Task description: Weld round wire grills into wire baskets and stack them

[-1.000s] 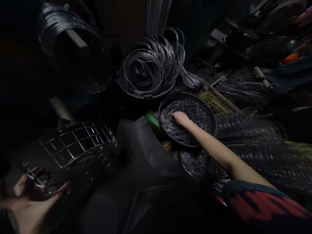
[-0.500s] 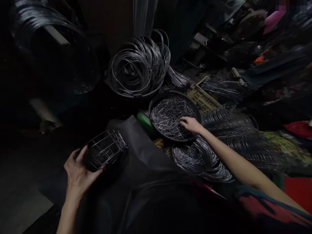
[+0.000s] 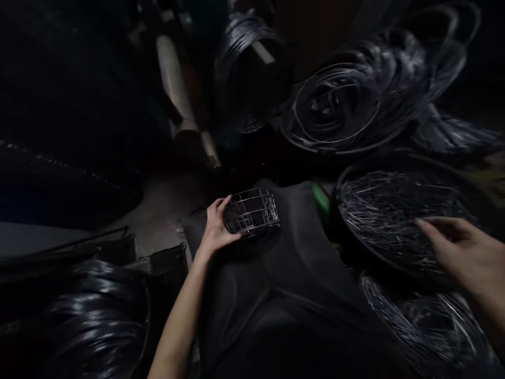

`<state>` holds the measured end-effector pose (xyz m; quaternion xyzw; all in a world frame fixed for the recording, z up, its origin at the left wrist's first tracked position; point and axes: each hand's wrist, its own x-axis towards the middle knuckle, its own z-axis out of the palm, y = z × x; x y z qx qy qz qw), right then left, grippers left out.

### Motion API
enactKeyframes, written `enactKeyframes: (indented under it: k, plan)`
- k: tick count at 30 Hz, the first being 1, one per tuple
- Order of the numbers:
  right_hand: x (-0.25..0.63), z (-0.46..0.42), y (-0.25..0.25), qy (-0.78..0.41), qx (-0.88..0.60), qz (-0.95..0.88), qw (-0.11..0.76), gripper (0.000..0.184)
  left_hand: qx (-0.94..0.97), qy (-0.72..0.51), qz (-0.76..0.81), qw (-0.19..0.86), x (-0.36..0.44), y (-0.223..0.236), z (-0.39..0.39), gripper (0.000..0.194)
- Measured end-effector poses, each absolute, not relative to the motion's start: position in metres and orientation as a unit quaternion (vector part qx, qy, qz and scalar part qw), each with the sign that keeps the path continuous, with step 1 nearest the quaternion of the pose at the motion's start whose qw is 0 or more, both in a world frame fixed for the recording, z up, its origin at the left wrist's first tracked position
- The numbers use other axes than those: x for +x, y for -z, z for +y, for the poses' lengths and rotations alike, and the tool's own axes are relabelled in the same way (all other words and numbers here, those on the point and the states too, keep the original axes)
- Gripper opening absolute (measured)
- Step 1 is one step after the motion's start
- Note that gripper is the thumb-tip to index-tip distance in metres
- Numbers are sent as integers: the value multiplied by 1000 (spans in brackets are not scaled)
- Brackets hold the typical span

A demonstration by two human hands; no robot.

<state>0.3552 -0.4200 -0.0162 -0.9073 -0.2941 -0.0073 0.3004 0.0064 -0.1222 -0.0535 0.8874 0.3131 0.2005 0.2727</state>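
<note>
My left hand (image 3: 216,230) grips the left side of a small round wire cage (image 3: 252,213) that rests on a dark cloth (image 3: 284,273) over my lap. My right hand (image 3: 460,247) hovers at the near edge of a round black tray (image 3: 347,179) filled with short straight wire pieces (image 3: 390,210). Its fingers are curled and pinched together; what they hold, if anything, is too small and blurred to name.
Coils of wire rings sit in a black basin (image 3: 347,105) behind the tray. Another stack of rings (image 3: 426,321) lies near my right arm. A wire spool (image 3: 248,68) and a pale tube (image 3: 173,84) stand at the back. Dark coils (image 3: 90,321) lie lower left.
The view has swung left. My left hand carried the wire cage up onto the cloth in front of me. My right hand drew back from the tray's middle to its near edge.
</note>
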Motion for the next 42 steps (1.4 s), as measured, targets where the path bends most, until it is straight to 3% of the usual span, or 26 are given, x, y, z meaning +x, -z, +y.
enactKeyframes:
  k: [3,8,12,15,19,22,25,42]
  plan:
    - [294,-379,21,-91,-855,-334,385,21,872,-221,323,295,-3,42,-122,102]
    - [234,-328,56,-314,-752,-432,386,33,870,-207,332,299,-11,33,-120,88]
    - [234,-287,22,-423,-676,-469,381,40,876,-216,327,283,-12,32,-114,83]
    - [231,-245,-10,-468,-620,-541,323,28,887,-215,312,265,-11,29,-112,80]
    - [216,-209,-22,-302,-623,-674,259,22,890,-216,300,267,-15,24,-112,81]
    - [206,-206,-19,-136,-586,-781,168,34,874,-234,317,283,-24,24,-112,82]
    - [202,-205,-15,-58,-533,-835,126,35,856,-255,342,292,-34,25,-111,82]
    - [200,-165,-27,-5,-484,-858,171,29,830,-307,364,292,-38,28,-88,87]
